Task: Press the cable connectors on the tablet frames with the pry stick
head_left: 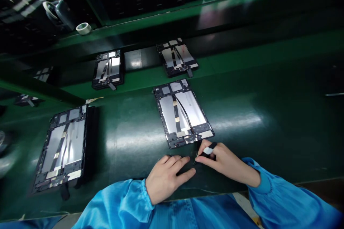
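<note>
My right hand (227, 161) is closed around a slim black pen-like tool (213, 145), whose thin end points down at the green work surface. A small white patch shows beside the tool at my fingers; I cannot make out what it is. Flat on the surface, my left hand (168, 175) has its fingers stretched towards the tool's tip and holds nothing that I can see. Just beyond both hands lies an opened tablet (182, 112), its silver inner plate, dark flex cable and black frame exposed. Its near edge is close to my right fingers.
On the left, another opened tablet (66, 146) sits on a dark stack. Two more stacks of opened tablets (108, 68) (177, 57) stand further back, along a dark conveyor strip (139, 59). A roll of tape (83, 28) rests on the green ledge (129, 19). Other people's hands show top left.
</note>
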The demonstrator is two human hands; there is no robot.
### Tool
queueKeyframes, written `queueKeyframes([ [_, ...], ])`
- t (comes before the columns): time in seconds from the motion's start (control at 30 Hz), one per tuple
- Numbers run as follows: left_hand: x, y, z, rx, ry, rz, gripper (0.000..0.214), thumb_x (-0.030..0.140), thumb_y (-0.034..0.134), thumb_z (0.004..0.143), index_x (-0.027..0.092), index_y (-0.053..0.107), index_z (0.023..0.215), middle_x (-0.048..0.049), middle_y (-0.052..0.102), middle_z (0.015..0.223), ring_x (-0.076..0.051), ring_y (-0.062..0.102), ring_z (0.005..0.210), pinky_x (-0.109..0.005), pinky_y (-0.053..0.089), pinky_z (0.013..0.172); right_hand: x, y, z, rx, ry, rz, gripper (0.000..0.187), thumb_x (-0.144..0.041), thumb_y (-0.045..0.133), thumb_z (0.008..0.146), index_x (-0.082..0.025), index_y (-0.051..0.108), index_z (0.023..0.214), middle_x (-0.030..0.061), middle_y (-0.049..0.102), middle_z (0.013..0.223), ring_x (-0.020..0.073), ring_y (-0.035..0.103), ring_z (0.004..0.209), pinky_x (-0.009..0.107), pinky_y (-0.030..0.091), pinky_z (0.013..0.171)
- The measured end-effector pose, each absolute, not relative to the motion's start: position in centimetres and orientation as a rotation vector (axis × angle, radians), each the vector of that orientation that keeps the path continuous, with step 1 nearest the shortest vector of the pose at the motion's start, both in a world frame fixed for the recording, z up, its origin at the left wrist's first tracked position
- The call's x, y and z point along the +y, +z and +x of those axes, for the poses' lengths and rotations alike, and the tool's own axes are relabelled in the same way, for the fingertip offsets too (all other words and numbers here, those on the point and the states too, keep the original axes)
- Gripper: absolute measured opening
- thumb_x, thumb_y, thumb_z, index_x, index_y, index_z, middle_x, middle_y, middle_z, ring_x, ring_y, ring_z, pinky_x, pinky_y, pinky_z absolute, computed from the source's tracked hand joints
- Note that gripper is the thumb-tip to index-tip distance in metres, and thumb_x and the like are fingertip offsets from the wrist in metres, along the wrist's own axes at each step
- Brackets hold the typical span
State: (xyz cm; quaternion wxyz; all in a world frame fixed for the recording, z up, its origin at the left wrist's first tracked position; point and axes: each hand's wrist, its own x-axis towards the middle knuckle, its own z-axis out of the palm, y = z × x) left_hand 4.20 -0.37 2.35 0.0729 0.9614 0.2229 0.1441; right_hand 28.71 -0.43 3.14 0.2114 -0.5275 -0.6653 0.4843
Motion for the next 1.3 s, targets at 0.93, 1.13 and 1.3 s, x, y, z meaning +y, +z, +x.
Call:
queueKeyframes([
  [0.93, 1.7, 1.7, 2.2, 1.063, 0.822, 2.772, 0.018, 0.018, 0.059, 0.095, 0.018, 0.065, 0.112, -0.0037, 0.072, 0.107, -0.016, 0.060, 0.090, -0.028, 0.049, 0.078, 9.2, 4.6, 24.9, -1.577, 1.864, -1.331, 0.028, -0.041, 0.069, 0.082, -0.015, 0.059, 0.081, 0.0031, 0.070, 0.062, 0.0173, 0.071, 0.055, 0.021, 0.055, 0.044],
  [1.13, 1.7, 1.7, 2.2, 1.069, 0.827, 2.773, 0.018, 0.018, 0.059, 0.095, 0.019, 0.065, 0.112, -0.0035, 0.072, 0.106, -0.016, 0.060, 0.089, -0.028, 0.049, 0.078, 9.0, 4.7, 24.7, -1.570, 1.824, -1.340, 0.027, -0.040, 0.069, 0.082, -0.016, 0.058, 0.078, 0.0025, 0.069, 0.060, 0.0162, 0.069, 0.052, 0.021, 0.053, 0.043],
  [1.3, 1.6, 1.8, 2.1, 1.078, 0.807, 2.754, 0.019, 0.017, 0.060, 0.095, 0.019, 0.064, 0.114, -0.0031, 0.072, 0.108, -0.016, 0.059, 0.091, -0.029, 0.049, 0.080, 8.8, 4.5, 24.7, -1.585, 1.812, -1.348, 0.025, -0.038, 0.067, 0.083, -0.016, 0.058, 0.080, 0.0030, 0.069, 0.061, 0.0160, 0.070, 0.052, 0.021, 0.053, 0.043],
])
